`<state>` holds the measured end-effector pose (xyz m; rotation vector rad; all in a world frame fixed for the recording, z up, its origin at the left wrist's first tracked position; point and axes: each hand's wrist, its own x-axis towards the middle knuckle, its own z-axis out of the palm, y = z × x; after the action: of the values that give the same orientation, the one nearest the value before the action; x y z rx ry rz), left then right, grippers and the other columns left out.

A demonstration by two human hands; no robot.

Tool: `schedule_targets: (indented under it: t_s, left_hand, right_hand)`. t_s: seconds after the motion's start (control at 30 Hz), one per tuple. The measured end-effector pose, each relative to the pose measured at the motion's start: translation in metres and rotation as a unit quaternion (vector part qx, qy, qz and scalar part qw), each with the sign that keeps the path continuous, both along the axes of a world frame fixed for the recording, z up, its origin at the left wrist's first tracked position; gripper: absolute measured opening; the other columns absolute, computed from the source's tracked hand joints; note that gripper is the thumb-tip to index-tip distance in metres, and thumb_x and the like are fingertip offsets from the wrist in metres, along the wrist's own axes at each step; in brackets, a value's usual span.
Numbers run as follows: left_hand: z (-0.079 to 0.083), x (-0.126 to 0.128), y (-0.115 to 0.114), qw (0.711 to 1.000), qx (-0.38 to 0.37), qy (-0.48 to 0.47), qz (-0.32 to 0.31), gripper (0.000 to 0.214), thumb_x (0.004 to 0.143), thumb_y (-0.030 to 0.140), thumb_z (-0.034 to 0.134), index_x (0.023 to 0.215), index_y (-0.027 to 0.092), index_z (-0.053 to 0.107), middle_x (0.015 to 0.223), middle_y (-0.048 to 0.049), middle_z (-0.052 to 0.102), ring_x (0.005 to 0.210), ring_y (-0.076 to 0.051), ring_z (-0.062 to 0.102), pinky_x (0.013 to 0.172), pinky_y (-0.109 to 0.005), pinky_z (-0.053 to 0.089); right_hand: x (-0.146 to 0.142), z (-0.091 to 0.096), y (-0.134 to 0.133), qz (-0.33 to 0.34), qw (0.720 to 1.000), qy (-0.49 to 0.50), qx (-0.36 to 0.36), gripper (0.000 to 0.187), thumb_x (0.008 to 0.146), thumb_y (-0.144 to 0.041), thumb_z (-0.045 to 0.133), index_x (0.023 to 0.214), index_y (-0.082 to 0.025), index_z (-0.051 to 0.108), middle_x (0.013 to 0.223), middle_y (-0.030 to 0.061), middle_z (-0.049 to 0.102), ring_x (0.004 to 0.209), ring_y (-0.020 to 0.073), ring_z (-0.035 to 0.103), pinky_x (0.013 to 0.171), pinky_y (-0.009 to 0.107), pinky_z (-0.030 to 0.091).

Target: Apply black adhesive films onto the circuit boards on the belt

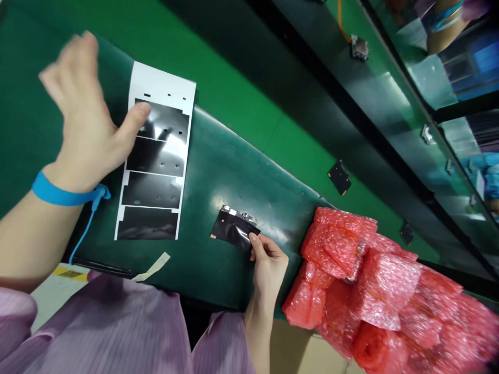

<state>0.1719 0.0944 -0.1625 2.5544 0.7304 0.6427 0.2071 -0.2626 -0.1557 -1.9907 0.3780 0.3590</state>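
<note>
Green workbench (218, 158) runs diagonally across the view, with a brighter green strip (241, 93) past its far edge. Part of another person's arm (444, 34) shows top right.

Hands well apart. Right hand (271, 259): thumb and fingers pinched on the near right corner of a black board (233, 228), small metal components along its far edge. Board is right of a white sheet (163, 83), over the bench; can't tell if it's resting or slightly lifted. Left hand (91, 111): blurred, fingers spread, gripping nothing visible; thumb tip overlaps the sheet's topmost panel, contact unclear. Blue wrist strap (62, 191) on that arm.

Status: four black film panels (152, 155) on the sheet, so at least those look unused. White band above them has small dark marks; could be a used slot or just margin, can't call it. Board face is glossy black, possibly film already on, not certain. One board in hand, and a dark board (340, 177) lies on the strip, finished or not unclear.

Also: tape strip (154, 267) at the near edge, red bubble-wrapped bundles (339, 241) piled right. Contents hidden, so no count of what's left there.
</note>
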Motion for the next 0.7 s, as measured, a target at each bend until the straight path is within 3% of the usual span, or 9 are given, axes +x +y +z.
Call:
schedule_targets:
  t_s: [0.07, 0.1, 0.17, 0.2, 0.3, 0.47, 0.53, 0.6, 0.7]
  left_hand:
    - [0.009, -0.002, -0.023, 0.990, 0.111, -0.006, -0.091, 0.081, 0.100, 0.065, 0.045, 0.160, 0.017, 0.020, 0.170, -0.0089, 0.016, 0.155, -0.036, 0.018, 0.132, -0.053, 0.015]
    - [0.013, -0.002, -0.039, 0.973, 0.128, -0.020, -0.191, 0.081, 0.097, 0.068, 0.050, 0.156, 0.017, 0.030, 0.168, -0.0117, 0.021, 0.154, -0.039, 0.022, 0.130, -0.056, 0.016]
    - [0.015, -0.003, -0.074, 0.904, 0.101, 0.021, -0.414, 0.087, 0.093, 0.071, 0.055, 0.152, 0.011, 0.036, 0.159, -0.0178, 0.041, 0.153, -0.039, 0.026, 0.126, -0.055, 0.029]
    - [0.013, -0.003, -0.091, 0.880, 0.094, 0.034, -0.465, 0.092, 0.088, 0.071, 0.063, 0.151, 0.009, 0.036, 0.158, -0.0193, 0.043, 0.153, -0.041, 0.027, 0.125, -0.056, 0.029]
    - [0.001, -0.004, -0.122, 0.863, 0.050, 0.054, -0.499, 0.100, 0.072, 0.057, 0.086, 0.147, 0.009, 0.040, 0.152, -0.0148, 0.052, 0.153, -0.039, 0.027, 0.130, -0.053, 0.015]
    - [-0.015, -0.005, -0.121, 0.872, 0.018, 0.044, -0.488, 0.075, 0.077, 0.037, 0.084, 0.139, 0.014, 0.049, 0.140, -0.0042, 0.064, 0.150, -0.032, 0.037, 0.133, -0.045, -0.003]
    - [-0.018, -0.005, -0.119, 0.871, 0.015, 0.044, -0.490, 0.072, 0.078, 0.037, 0.082, 0.138, 0.013, 0.050, 0.138, -0.0035, 0.065, 0.149, -0.031, 0.038, 0.133, -0.046, -0.007]
    - [-0.018, -0.005, -0.119, 0.871, 0.015, 0.043, -0.489, 0.073, 0.077, 0.037, 0.082, 0.138, 0.013, 0.051, 0.137, -0.0037, 0.066, 0.149, -0.031, 0.039, 0.133, -0.047, -0.010]
    - [-0.017, -0.004, -0.120, 0.873, 0.017, 0.042, -0.485, 0.073, 0.076, 0.038, 0.082, 0.138, 0.013, 0.051, 0.136, -0.0049, 0.066, 0.150, -0.032, 0.038, 0.132, -0.048, -0.011]
  right_hand:
    - [0.000, 0.000, 0.000, 0.001, 1.000, 0.002, 0.002, 0.042, 0.063, -0.055, 0.087, 0.070, -0.014, 0.077, 0.048, -0.0055, 0.049, 0.046, 0.0099, 0.041, 0.047, 0.025, 0.032]
    - [0.001, 0.000, 0.000, -0.002, 1.000, 0.005, 0.003, 0.042, 0.062, -0.054, 0.087, 0.070, -0.014, 0.077, 0.049, -0.0055, 0.049, 0.046, 0.0098, 0.040, 0.047, 0.025, 0.031]
    - [0.001, 0.000, 0.001, -0.008, 1.000, 0.011, 0.006, 0.040, 0.061, -0.052, 0.088, 0.070, -0.014, 0.078, 0.049, -0.0053, 0.050, 0.046, 0.0095, 0.040, 0.046, 0.024, 0.030]
    - [0.001, -0.001, 0.001, -0.011, 1.000, 0.011, 0.008, 0.039, 0.061, -0.051, 0.087, 0.070, -0.014, 0.078, 0.049, -0.0052, 0.050, 0.045, 0.0094, 0.040, 0.045, 0.024, 0.030]
    - [-0.001, -0.003, 0.001, -0.006, 1.000, -0.001, 0.011, 0.035, 0.064, -0.048, 0.086, 0.071, -0.014, 0.078, 0.048, -0.0054, 0.051, 0.044, 0.0091, 0.040, 0.044, 0.023, 0.031]
    - [-0.007, 0.001, -0.012, 0.126, 0.979, -0.158, -0.006, 0.015, 0.084, -0.032, 0.078, 0.079, -0.018, 0.079, 0.067, 0.0003, 0.070, 0.057, 0.0135, 0.059, 0.055, 0.026, 0.048]
    - [-0.009, 0.010, -0.021, 0.216, 0.941, -0.261, -0.025, 0.006, 0.090, -0.021, 0.074, 0.089, -0.021, 0.079, 0.083, 0.0026, 0.077, 0.073, 0.0167, 0.068, 0.068, 0.030, 0.055]
    - [-0.010, 0.019, -0.029, 0.281, 0.891, -0.353, -0.061, 0.018, 0.092, -0.011, 0.070, 0.102, -0.023, 0.078, 0.092, 0.0031, 0.078, 0.087, 0.0193, 0.071, 0.081, 0.036, 0.058]
    - [-0.009, 0.031, -0.035, 0.279, 0.827, -0.470, -0.132, 0.040, 0.091, -0.002, 0.069, 0.118, -0.030, 0.077, 0.111, 0.0049, 0.075, 0.105, 0.0236, 0.069, 0.091, 0.044, 0.056]
